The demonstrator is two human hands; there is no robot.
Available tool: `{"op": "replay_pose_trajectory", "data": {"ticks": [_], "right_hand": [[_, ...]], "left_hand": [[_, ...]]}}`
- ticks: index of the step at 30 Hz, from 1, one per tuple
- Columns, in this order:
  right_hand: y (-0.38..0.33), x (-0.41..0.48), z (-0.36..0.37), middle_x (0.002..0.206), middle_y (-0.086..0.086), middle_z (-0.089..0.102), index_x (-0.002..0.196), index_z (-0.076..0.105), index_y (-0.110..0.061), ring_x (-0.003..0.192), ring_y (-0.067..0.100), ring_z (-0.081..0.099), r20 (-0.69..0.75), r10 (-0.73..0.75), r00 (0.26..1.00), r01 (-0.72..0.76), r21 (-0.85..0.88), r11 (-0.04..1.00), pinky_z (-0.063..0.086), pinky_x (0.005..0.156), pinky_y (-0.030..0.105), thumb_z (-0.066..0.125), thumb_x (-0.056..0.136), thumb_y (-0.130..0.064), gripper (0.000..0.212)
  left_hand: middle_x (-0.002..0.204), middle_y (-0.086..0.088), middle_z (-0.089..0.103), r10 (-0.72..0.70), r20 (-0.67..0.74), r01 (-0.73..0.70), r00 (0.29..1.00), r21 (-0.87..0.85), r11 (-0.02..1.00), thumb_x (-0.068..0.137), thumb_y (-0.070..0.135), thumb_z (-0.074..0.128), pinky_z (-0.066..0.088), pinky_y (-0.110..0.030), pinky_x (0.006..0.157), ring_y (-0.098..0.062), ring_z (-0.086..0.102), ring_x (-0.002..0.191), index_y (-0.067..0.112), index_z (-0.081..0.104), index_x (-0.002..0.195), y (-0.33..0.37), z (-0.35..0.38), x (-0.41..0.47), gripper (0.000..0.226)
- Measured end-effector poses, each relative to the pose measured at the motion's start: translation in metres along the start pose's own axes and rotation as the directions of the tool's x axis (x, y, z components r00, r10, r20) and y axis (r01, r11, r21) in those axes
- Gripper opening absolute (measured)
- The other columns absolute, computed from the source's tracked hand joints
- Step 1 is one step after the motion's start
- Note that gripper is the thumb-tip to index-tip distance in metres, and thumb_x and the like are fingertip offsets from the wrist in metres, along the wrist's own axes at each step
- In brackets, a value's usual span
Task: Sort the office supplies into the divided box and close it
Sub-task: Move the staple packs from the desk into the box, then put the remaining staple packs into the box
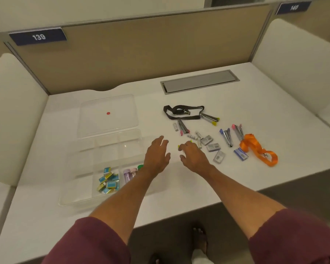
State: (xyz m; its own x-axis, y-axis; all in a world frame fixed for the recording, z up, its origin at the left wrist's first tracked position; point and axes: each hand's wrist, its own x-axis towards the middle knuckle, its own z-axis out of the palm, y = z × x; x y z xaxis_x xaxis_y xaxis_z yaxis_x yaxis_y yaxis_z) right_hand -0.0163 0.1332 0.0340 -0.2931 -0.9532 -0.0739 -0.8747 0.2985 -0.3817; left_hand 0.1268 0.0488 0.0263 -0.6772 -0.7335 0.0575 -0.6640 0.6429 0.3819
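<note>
Currently the sorting step is in hand, perhaps a third done by my estimate. The clear divided box [78, 164] stands open at the left of the table [198, 183], holding small blue-and-yellow packets [109, 182] in one near compartment and pale tubes [129, 173] in the next; the far compartments hold nothing I can see. Its lid [107, 103] lies flat just behind the box. Both hands are between the box and the loose pile. The left hand [157, 155] hovers just right of the box, fingers spread and straight, holding nothing. The right hand [193, 156] is beside it, fingers curled downward over a small stapler [179, 146] of which only the yellow-green tips show; whether the fingers have closed on it cannot be told, as the hand hides the body. Unsorted to the right lie further staplers [227, 137], batteries [191, 136], grey packets [213, 147], a black strap [179, 112] and an orange strap [259, 149]. Next move, as judged: secure the stapler, carry it leftward past the left hand to a vacant compartment, then release. Fitting the lid comes last
</note>
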Motion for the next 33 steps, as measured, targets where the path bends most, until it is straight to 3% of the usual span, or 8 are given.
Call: {"op": "replay_pose_trajectory", "data": {"ticks": [8,13,19,22,30,33], "right_hand": [[0.08,-0.002,-0.017,0.129,0.007,0.053,0.122,0.056,-0.013,0.123,0.023,0.049,-0.003,0.12,0.993,-0.119,0.015,0.993,0.047,0.093,0.035,0.055,0.092,-0.016,0.03],[0.126,-0.002,-0.025,0.13,0.008,0.053,0.126,0.055,-0.016,0.121,0.022,0.049,-0.01,0.228,0.974,-0.228,-0.064,0.971,0.048,0.093,0.03,0.057,0.093,-0.018,0.033],[0.171,-0.011,-0.03,0.133,0.012,0.049,0.136,0.045,-0.015,0.121,0.026,0.046,-0.056,0.318,0.946,-0.323,-0.201,0.925,0.047,0.096,0.033,0.057,0.093,-0.02,0.045],[0.183,-0.013,-0.029,0.141,0.014,0.039,0.142,0.035,-0.017,0.129,0.031,0.039,-0.005,0.397,0.918,-0.387,-0.234,0.892,0.05,0.097,0.038,0.055,0.094,-0.02,0.052],[0.194,-0.003,-0.031,0.148,0.015,0.032,0.146,0.026,-0.019,0.136,0.033,0.035,0.082,0.39,0.917,-0.353,-0.291,0.889,0.045,0.103,0.05,0.059,0.092,-0.011,0.064],[0.196,-0.003,-0.03,0.146,0.014,0.034,0.144,0.03,-0.017,0.135,0.033,0.034,0.088,0.375,0.923,-0.34,-0.274,0.9,0.045,0.103,0.049,0.056,0.093,-0.009,0.058]], "left_hand": [[0.153,-0.012,0.032,0.054,0.056,-0.053,0.997,-0.016,0.998,0.091,0.026,0.056,0.035,-0.038,0.108,-0.027,0.031,0.14,0.01,0.043,0.137,0.059,0.039,0.033,0.05],[0.151,-0.014,0.034,0.106,0.11,-0.105,0.988,-0.021,0.994,0.092,0.027,0.054,0.032,-0.038,0.11,-0.026,0.033,0.139,0.008,0.042,0.138,0.101,0.07,0.046,0.051],[0.149,-0.014,0.038,0.181,0.174,-0.17,0.968,-0.074,0.983,0.091,0.025,0.056,0.037,-0.04,0.106,-0.029,0.035,0.137,0.009,0.045,0.136,0.144,0.093,0.063,0.049],[0.145,-0.012,0.041,0.18,0.216,-0.171,0.96,-0.061,0.983,0.092,0.026,0.054,0.04,-0.039,0.103,-0.027,0.038,0.134,0.01,0.045,0.134,0.157,0.099,0.071,0.046],[0.134,-0.011,0.049,0.123,0.369,-0.146,0.921,0.034,0.989,0.09,0.022,0.057,0.043,-0.043,0.097,-0.03,0.045,0.124,0.012,0.042,0.136,0.173,0.106,0.081,0.049],[0.132,-0.011,0.049,0.095,0.419,-0.135,0.903,0.065,0.989,0.086,0.015,0.061,0.044,-0.044,0.096,-0.031,0.045,0.123,0.011,0.045,0.132,0.173,0.108,0.081,0.049]]}}
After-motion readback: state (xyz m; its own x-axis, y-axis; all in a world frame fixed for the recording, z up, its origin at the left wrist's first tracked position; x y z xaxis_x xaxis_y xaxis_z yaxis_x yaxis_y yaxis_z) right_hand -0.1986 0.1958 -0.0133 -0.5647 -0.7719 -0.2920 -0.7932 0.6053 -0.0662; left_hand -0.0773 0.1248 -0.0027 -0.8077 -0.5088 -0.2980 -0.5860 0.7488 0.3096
